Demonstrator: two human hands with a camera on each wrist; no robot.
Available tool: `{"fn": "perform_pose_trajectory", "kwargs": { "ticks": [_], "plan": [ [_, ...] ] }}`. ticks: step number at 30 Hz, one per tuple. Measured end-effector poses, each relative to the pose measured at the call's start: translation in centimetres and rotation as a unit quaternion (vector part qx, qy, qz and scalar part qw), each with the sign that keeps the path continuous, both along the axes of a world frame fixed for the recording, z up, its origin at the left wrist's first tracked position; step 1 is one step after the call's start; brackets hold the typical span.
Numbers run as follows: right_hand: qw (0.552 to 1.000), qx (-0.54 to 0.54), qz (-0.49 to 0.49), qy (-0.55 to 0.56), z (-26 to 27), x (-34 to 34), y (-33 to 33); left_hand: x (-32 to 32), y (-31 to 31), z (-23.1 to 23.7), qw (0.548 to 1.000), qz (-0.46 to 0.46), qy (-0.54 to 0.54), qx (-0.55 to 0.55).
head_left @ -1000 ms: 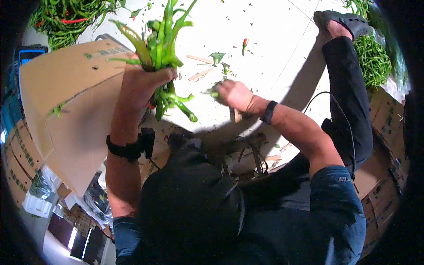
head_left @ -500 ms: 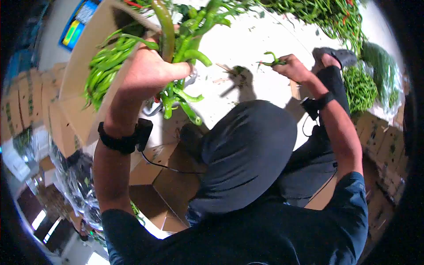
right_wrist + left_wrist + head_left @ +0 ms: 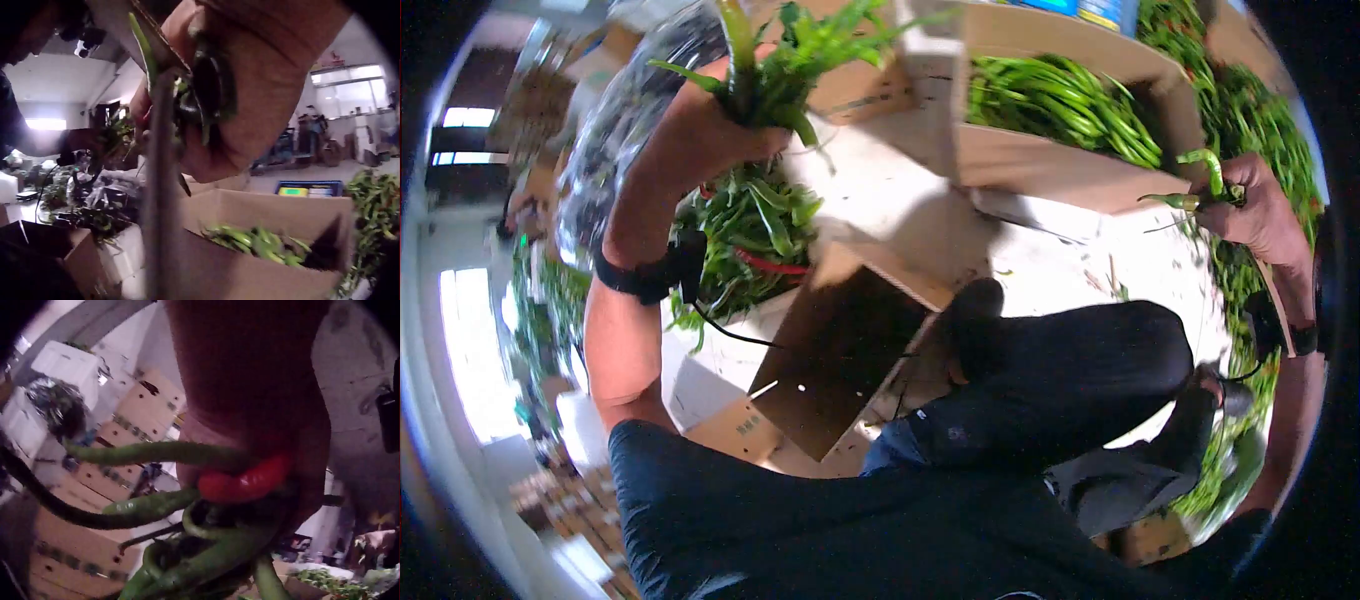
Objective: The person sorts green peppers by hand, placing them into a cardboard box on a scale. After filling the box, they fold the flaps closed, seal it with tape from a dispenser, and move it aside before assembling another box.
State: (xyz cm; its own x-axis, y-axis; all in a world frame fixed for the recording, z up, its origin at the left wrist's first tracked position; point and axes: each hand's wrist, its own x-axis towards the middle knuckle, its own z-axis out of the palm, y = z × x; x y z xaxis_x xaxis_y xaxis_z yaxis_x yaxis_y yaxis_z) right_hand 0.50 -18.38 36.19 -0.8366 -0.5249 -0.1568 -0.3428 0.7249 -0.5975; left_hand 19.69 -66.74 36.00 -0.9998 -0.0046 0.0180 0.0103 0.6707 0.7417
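Note:
My left hand [image 3: 710, 130], at the upper left of the head view, grips a bunch of long green chili peppers [image 3: 785, 85]. In the left wrist view a red chili [image 3: 247, 481] lies among the green ones in that grip. At the far right my right hand [image 3: 1255, 215] pinches a few green chilies [image 3: 1215, 180] near the corner of a cardboard box [image 3: 1080, 180]. Long green chilies [image 3: 1065, 100] lie inside that box. A narrow tan strip [image 3: 1275, 290] shows below my right hand; a blurred grey bar [image 3: 164, 187] crosses the right wrist view before the hand.
Below my left hand lies a leafy heap of chilies [image 3: 750, 225] with some red ones. An open cardboard box [image 3: 830, 350] stands by my knee. More chilies [image 3: 1250, 120] are heaped along the right. A blue scale [image 3: 310, 189] sits behind the box of chilies.
The head view has swung left, so the box of chilies now appears right of centre. My left hand keeps its bunch; my right hand has risen from the floor with a few green chilies.

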Motion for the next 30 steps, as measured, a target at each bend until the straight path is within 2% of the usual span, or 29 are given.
{"fn": "perform_pose_trajectory", "kwargs": {
  "ticks": [3,4,6,7,9,10,12,14,15,17,18,20,22,23,25,27,28,29,30],
  "plan": [
    [0.987,0.02,0.126,-0.094,3.0,1.3,-11.0,6.8,-7.3,0.0,0.988,0.156,-0.021,-0.005],
    [0.985,-0.006,0.173,-0.015,2.3,1.6,-13.6,8.7,-10.4,-1.0,0.984,0.176,-0.019,-0.006],
    [0.958,0.011,0.28,-0.053,3.1,3.1,-20.3,13.0,-16.6,-3.5,0.97,0.203,-0.106,-0.08],
    [0.954,0.012,0.294,-0.049,2.9,3.6,-23.3,15.3,-19.0,-5.0,0.967,0.218,-0.103,-0.08],
    [0.906,-0.022,0.424,0.0,2.0,5.0,-28.9,19.4,-23.1,-8.7,0.927,0.271,-0.142,-0.219],
    [0.902,-0.021,0.432,0.004,1.8,6.1,-31.4,21.0,-25.6,-11.0,0.907,0.294,-0.193,-0.231],
    [0.884,-0.006,0.467,0.03,1.2,8.1,-36.1,23.7,-26.5,-13.0,0.918,0.308,-0.172,-0.183],
    [0.856,-0.113,0.496,0.095,-1.8,10.2,-39.9,26.6,-29.1,-17.9,0.912,0.342,-0.144,-0.175],
    [0.855,-0.108,0.498,0.097,-1.6,11.2,-41.7,27.6,-30.4,-19.9,0.906,0.37,-0.117,-0.169],
    [0.841,-0.001,0.538,0.065,-1.5,13.8,-45.3,28.9,-31.0,-22.0,0.897,0.388,-0.119,-0.176],
    [0.839,0.005,0.54,0.064,-1.8,14.7,-46.6,29.6,-31.4,-23.2,0.887,0.403,-0.12,-0.191],
    [0.835,-0.055,0.542,0.079,-2.6,16.2,-49.3,31.5,-32.4,-26.1,0.885,0.399,-0.129,-0.201],
    [0.833,-0.07,0.539,0.103,-4.0,17.8,-52.1,33.5,-33.4,-28.6,0.88,0.384,-0.151,-0.235],
    [0.834,-0.088,0.529,0.128,-4.5,18.6,-53.5,32.8,-32.2,-27.0,0.888,0.406,-0.167,-0.138],
    [0.842,-0.093,0.519,0.119,-5.3,20.7,-56.1,32.1,-30.8,-24.5,0.902,0.384,-0.165,-0.11],
    [0.828,-0.051,0.543,0.126,-5.9,23.1,-59.8,32.1,-29.8,-21.9,0.916,0.355,-0.169,-0.084],
    [0.834,-0.068,0.533,0.122,-5.8,24.4,-60.7,32.0,-29.4,-20.5,0.913,0.386,-0.122,0.053],
    [0.84,-0.085,0.522,0.119,-5.5,25.4,-61.5,31.8,-29.0,-19.6,0.89,0.41,-0.074,0.188],
    [0.832,-0.097,0.534,0.111,-5.4,26.1,-62.2,31.9,-28.4,-19.4,0.842,0.442,0.041,0.306]
  ]
}}
